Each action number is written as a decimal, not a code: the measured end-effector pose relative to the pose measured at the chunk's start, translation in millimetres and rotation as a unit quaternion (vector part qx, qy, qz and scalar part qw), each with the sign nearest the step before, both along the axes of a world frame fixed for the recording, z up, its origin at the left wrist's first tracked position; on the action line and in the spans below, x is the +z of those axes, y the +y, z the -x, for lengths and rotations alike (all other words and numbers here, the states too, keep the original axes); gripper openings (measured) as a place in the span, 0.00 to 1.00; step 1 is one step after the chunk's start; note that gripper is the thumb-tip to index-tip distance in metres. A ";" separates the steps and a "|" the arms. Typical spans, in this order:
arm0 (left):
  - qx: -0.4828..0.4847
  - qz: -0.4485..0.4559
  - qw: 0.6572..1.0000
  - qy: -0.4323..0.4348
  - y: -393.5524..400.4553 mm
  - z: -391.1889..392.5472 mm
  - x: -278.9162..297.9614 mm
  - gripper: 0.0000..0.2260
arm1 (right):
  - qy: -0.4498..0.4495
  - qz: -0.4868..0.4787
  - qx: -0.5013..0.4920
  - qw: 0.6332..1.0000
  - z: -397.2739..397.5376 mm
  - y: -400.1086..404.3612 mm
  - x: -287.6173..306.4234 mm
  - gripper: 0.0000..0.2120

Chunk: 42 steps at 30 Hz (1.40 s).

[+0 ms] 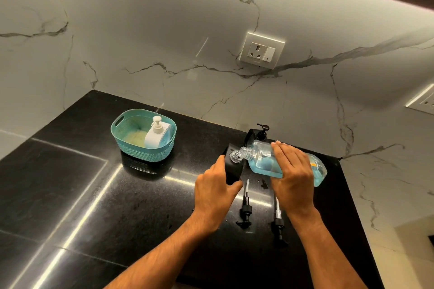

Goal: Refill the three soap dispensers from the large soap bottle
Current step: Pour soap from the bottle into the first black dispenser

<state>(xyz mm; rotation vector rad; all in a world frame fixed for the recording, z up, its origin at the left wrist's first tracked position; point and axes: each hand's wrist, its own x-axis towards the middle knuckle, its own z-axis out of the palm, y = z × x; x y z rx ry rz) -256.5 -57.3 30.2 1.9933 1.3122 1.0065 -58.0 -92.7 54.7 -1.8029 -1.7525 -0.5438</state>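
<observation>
My right hand (pixel 292 176) grips the large clear soap bottle (pixel 260 159), which holds blue liquid and is tipped nearly flat. Its open neck sits over the mouth of a black dispenser (pixel 231 171). My left hand (pixel 216 191) holds that black dispenser by its side. Behind the bottle stands a second black dispenser (pixel 260 132) with its pump on. A white dispenser (pixel 156 135) stands in the teal basket (pixel 131 145). Two black pump heads lie on the counter, one (pixel 245 209) near my left wrist and one (pixel 278 218) by my right wrist.
The black stone counter (pixel 94 195) meets a marble wall at the back and right. A small wet spot (pixel 264 184) shows between my hands. A wall socket (pixel 261 50) sits above the dispensers. The counter's right edge runs close to my right forearm.
</observation>
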 end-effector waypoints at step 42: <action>0.009 0.002 1.000 0.002 8.7 -3.6 -4.7 0.23 | 0.000 0.021 0.007 1.000 -1.1 8.6 5.7 0.36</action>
